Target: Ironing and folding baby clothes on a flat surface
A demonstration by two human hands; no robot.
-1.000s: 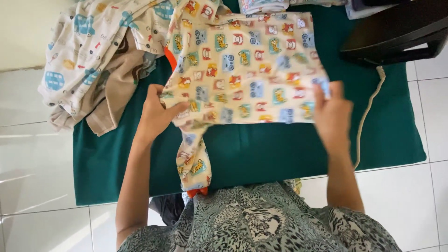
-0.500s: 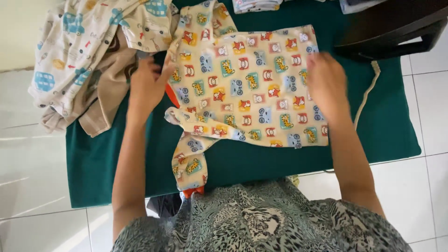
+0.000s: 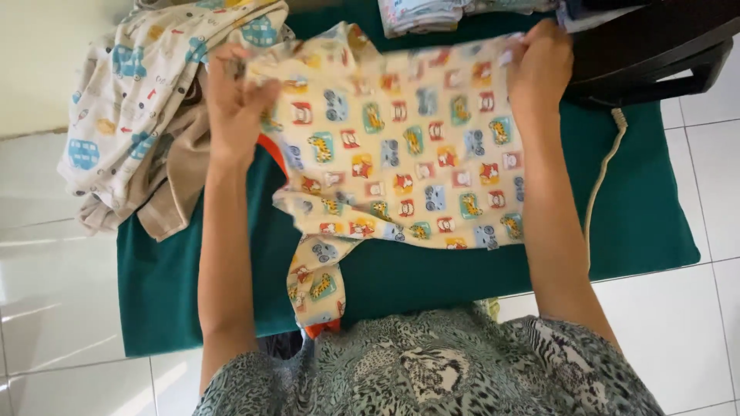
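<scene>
A small cream garment (image 3: 401, 146) printed with coloured animal squares lies spread on a dark green mat (image 3: 647, 200). My left hand (image 3: 235, 104) grips its far left corner, fingers closed on the cloth. At the far right corner my right hand (image 3: 539, 69) pinches the fabric. One sleeve (image 3: 316, 277) with an orange cuff hangs toward me over the mat's near part.
A heap of cream clothes with vehicle prints (image 3: 139, 100) sits on the mat's left end. Folded clothes (image 3: 424, 14) lie at the far edge. A dark stool (image 3: 655, 46) stands at the upper right, with a pale cord (image 3: 605, 177) beside it. White floor tiles (image 3: 62, 262) surround the mat.
Both hands moved from the garment's near edge to its far corners and took hold there. The garment now lies flatter and more spread out.
</scene>
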